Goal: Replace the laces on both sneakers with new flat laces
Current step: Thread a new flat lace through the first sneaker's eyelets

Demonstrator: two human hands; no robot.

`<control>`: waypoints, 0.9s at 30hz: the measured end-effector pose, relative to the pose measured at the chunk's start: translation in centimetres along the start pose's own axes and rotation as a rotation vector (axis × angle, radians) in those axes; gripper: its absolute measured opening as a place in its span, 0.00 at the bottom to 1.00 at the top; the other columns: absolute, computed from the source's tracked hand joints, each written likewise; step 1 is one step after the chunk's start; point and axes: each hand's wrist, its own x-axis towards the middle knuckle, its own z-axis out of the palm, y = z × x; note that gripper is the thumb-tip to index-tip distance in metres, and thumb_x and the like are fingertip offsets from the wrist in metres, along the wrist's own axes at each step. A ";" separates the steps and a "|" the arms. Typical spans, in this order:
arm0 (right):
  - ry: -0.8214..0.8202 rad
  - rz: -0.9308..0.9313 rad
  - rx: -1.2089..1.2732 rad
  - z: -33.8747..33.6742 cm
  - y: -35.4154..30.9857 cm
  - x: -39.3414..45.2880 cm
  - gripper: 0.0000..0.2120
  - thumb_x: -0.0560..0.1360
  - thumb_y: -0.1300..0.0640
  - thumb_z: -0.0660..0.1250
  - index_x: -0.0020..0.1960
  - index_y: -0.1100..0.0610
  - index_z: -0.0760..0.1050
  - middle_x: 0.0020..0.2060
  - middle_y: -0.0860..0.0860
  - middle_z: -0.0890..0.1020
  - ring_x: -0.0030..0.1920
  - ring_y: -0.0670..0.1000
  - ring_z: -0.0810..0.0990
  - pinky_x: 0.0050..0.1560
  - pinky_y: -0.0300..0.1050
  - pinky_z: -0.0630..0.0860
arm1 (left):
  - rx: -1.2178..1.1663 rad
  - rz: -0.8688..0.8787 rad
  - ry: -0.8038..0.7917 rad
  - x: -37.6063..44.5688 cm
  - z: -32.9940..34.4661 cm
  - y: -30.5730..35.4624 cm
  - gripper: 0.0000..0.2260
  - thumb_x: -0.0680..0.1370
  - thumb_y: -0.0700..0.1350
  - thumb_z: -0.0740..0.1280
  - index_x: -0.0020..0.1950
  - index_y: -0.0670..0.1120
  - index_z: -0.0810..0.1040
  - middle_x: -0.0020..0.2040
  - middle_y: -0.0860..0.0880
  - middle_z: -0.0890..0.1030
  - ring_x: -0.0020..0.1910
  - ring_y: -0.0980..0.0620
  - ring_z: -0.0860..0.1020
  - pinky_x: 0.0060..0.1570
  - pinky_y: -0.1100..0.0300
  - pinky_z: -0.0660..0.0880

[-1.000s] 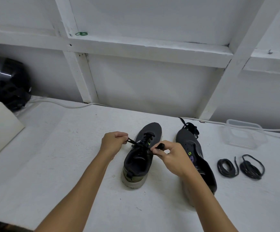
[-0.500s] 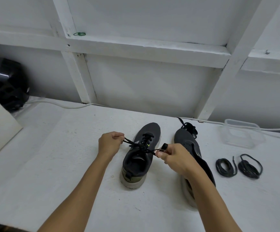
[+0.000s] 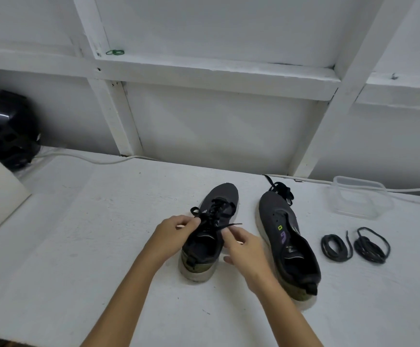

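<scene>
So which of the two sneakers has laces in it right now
The left sneaker, the one under both hands, has black laces threaded through it. The right sneaker shows bare eyelets, with a loose lace lying at its toe.

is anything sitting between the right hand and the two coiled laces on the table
Yes. The right sneaker lies on the table between the right hand and the coiled laces. The hand is over the left sneaker, pinching its lace, so it would have to reach over the right sneaker.

Head-worn view, forward-down over table (image 3: 78,246)
</scene>
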 end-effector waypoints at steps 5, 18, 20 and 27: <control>0.004 -0.031 0.113 1.1 0.1 -0.2 0.07 0.77 0.51 0.72 0.55 0.44 0.82 0.47 0.43 0.86 0.46 0.55 0.86 0.49 0.54 0.85 | -0.055 0.061 0.066 -1.1 0.8 0.3 0.06 0.78 0.58 0.68 0.51 0.61 0.82 0.53 0.60 0.82 0.52 0.63 0.80 0.49 0.66 0.75; -0.024 -0.128 -0.101 2.4 -0.3 0.7 0.09 0.79 0.48 0.69 0.59 0.42 0.80 0.49 0.37 0.85 0.47 0.37 0.83 0.46 0.33 0.79 | 0.012 0.069 0.248 -1.8 -0.8 0.7 0.05 0.79 0.52 0.68 0.47 0.57 0.83 0.48 0.58 0.83 0.49 0.60 0.80 0.46 0.63 0.76; 0.055 -0.168 -0.162 1.1 -1.0 0.5 0.09 0.80 0.48 0.68 0.60 0.44 0.80 0.49 0.35 0.83 0.47 0.33 0.81 0.43 0.26 0.75 | 0.098 0.135 0.299 -2.1 -0.3 2.1 0.05 0.80 0.50 0.67 0.47 0.56 0.81 0.47 0.58 0.82 0.47 0.63 0.79 0.41 0.69 0.72; 0.289 -0.365 -0.176 -6.1 -4.9 -1.4 0.10 0.81 0.54 0.66 0.59 0.49 0.83 0.50 0.40 0.85 0.52 0.42 0.83 0.57 0.46 0.81 | 0.025 0.419 0.202 -3.8 6.1 8.1 0.05 0.80 0.47 0.67 0.47 0.53 0.82 0.44 0.61 0.82 0.47 0.66 0.78 0.41 0.76 0.72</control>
